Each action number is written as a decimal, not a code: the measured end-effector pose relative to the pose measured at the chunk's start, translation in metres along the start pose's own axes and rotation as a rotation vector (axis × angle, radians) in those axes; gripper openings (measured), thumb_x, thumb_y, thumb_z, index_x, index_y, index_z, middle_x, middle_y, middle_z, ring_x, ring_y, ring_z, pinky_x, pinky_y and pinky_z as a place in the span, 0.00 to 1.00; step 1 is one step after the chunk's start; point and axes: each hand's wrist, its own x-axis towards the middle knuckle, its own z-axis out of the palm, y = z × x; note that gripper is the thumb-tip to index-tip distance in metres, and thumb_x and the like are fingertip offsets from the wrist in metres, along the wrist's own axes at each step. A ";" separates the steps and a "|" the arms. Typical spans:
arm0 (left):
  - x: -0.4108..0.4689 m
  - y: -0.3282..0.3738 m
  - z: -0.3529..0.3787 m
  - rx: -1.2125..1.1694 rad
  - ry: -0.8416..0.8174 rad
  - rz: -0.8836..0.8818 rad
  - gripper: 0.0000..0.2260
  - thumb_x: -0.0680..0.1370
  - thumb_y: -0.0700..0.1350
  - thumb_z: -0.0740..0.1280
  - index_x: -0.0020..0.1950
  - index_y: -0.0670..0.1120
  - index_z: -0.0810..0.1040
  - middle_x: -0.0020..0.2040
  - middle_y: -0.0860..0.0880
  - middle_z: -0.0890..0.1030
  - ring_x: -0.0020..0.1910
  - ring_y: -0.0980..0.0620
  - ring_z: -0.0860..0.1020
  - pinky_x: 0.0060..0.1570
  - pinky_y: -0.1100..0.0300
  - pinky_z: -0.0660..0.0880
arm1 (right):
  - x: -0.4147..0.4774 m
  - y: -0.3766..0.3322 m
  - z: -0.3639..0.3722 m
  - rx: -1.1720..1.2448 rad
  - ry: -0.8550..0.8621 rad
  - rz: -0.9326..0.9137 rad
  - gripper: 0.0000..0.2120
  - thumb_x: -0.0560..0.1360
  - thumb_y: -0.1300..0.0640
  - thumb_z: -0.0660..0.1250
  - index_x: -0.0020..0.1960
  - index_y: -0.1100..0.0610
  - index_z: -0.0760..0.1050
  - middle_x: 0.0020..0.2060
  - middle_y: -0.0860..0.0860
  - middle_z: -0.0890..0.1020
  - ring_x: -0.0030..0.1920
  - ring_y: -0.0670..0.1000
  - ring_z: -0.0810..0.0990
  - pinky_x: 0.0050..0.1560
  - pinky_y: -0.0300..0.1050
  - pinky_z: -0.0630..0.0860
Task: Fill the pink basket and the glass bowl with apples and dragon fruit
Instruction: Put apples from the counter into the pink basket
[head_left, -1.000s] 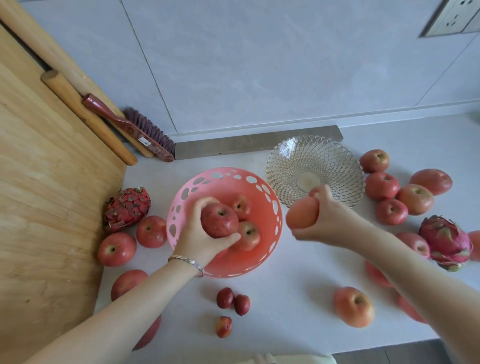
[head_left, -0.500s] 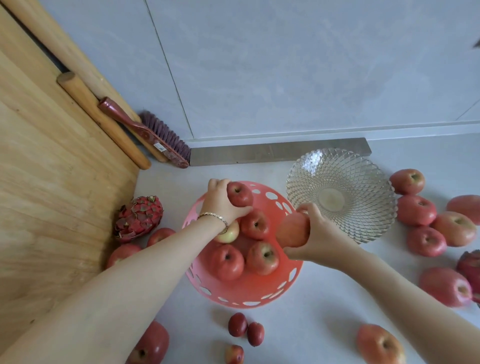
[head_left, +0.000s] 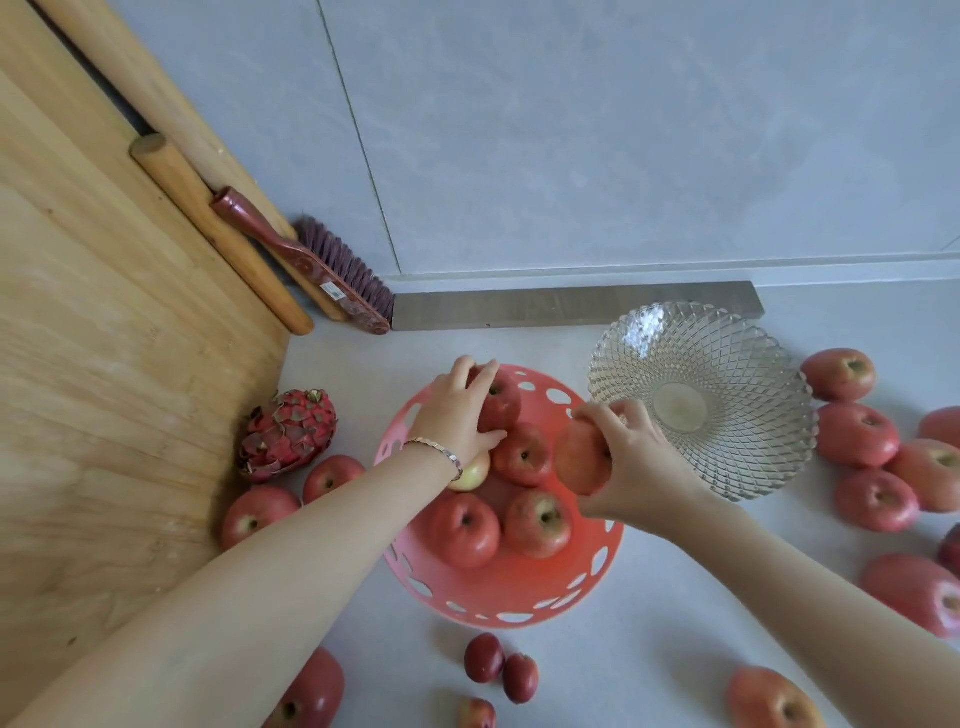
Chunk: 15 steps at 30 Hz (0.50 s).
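Apples (head_left: 465, 530) now pile in the basket (head_left: 519, 608): the left hand (head_left: 457, 415) has carried its apple (head_left: 501, 402) from over the middle to the far rim, where fingers and thumb curl round it as it meets the heap. The right hand (head_left: 639, 467), which a second ago held a paler apple (head_left: 579, 457) between basket and bowl (head_left: 753, 467), has brought it left over the basket's right rim and grips it there, seemingly just above the fruit below. Three red ones and a yellowish one, half hidden under the left wrist, already lie inside. The bowl, just right of the basket, holds nothing. A dragon fruit (head_left: 288, 434) lies untouched on the tabletop (head_left: 649, 623) left of the basket, and loose apples (head_left: 857, 434) lie to the right, left and near side. So the basket looks nearly full, with apples only; once both hands let go, the work probably shifts to the bowl and the dragon fruit
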 end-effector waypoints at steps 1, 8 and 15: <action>0.001 0.000 -0.001 0.023 -0.002 0.011 0.36 0.69 0.50 0.72 0.73 0.50 0.59 0.68 0.46 0.62 0.60 0.44 0.68 0.59 0.52 0.70 | 0.002 -0.002 0.000 -0.075 -0.029 -0.021 0.41 0.59 0.51 0.73 0.68 0.47 0.61 0.58 0.52 0.64 0.59 0.55 0.68 0.55 0.47 0.73; -0.012 0.011 0.001 0.093 0.038 0.014 0.34 0.71 0.47 0.68 0.73 0.48 0.56 0.70 0.40 0.59 0.66 0.39 0.64 0.66 0.49 0.64 | 0.014 -0.005 0.015 -0.618 -0.152 -0.153 0.38 0.64 0.50 0.71 0.69 0.52 0.58 0.64 0.55 0.65 0.66 0.56 0.63 0.65 0.49 0.63; -0.059 0.016 0.022 0.088 0.176 0.301 0.20 0.67 0.50 0.66 0.56 0.44 0.78 0.61 0.44 0.78 0.61 0.43 0.76 0.62 0.43 0.71 | 0.006 0.008 0.050 -0.421 0.197 -0.231 0.31 0.59 0.47 0.71 0.58 0.58 0.68 0.50 0.57 0.80 0.49 0.59 0.81 0.52 0.54 0.78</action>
